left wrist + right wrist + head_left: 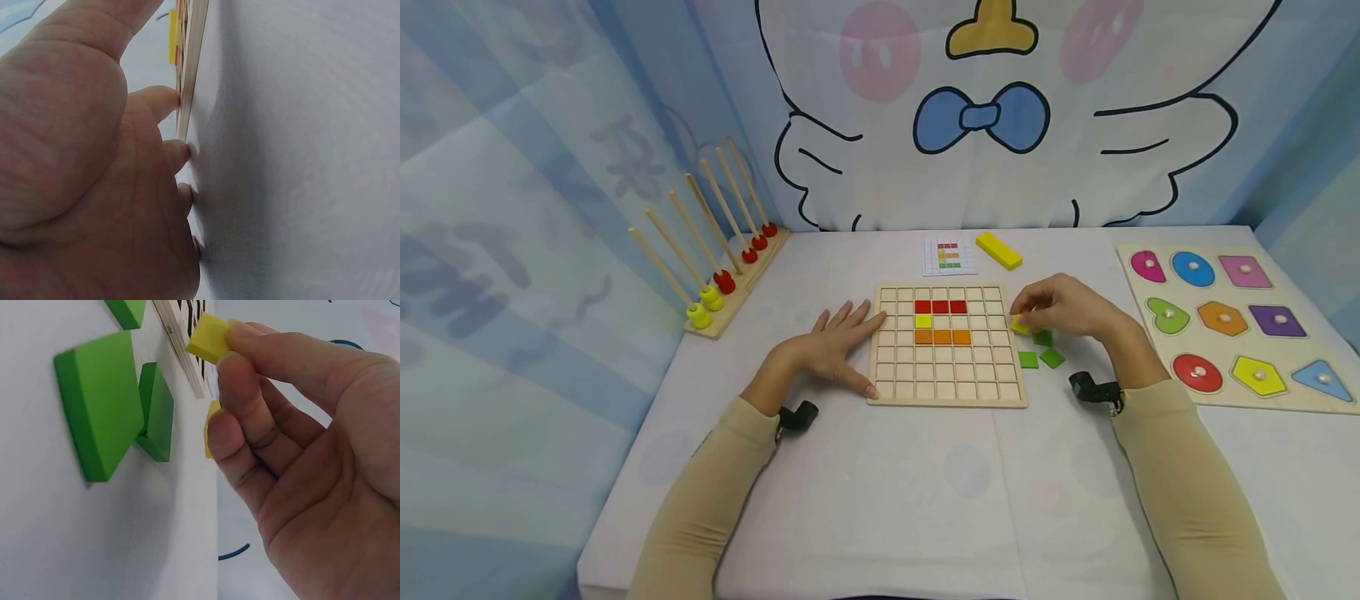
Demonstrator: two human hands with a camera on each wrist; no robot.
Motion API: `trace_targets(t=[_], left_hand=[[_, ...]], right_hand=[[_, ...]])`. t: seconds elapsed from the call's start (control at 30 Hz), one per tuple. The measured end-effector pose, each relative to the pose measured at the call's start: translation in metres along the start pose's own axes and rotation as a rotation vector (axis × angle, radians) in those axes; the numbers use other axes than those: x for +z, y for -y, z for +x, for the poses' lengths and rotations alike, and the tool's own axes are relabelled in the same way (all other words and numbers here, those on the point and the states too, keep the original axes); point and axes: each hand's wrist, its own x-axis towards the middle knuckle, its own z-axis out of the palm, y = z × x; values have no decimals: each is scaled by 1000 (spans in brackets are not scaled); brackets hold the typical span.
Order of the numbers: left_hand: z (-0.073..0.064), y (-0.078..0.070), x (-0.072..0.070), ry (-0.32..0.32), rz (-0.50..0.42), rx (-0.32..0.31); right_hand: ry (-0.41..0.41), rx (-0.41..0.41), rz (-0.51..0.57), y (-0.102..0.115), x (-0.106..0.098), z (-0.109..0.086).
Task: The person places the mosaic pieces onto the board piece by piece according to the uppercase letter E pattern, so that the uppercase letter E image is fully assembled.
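My right hand (1063,305) pinches a small yellow square tile (210,337) between thumb and fingertips, just off the right edge of a wooden grid board (947,392). Below that hand lie several green square tiles (1028,359) on the table. Spread out at the board's left edge, my left hand (833,344) touches the frame with thumb and index finger. On the grid are a row of red tiles (940,307), one yellow tile (923,321) under its left end, and a row of orange tiles (942,337) below.
Behind the board lie a pattern card (950,257) and a yellow bar (999,251). To the left stands a pegged wooden rack (737,292) with red and yellow beads. A knobbed shape puzzle board (1157,375) lies at the right. A printed curtain (977,183) hangs behind the table.
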Motion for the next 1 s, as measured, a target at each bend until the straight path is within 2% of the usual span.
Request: trace_targets(t=[0.23,0.57,0.8,1.0], left_hand=[[1,1,1,0,2,6],[0,0,0,-9,16,5],[0,0,1,-5,17,6],[1,1,1,-9,20,10]], right_hand=[[-80,2,84,4,1,-1],[-144,-57,180,14,5,2],[-161,-54,217,19,8,1],[-151,-59,194,28,11,-1]])
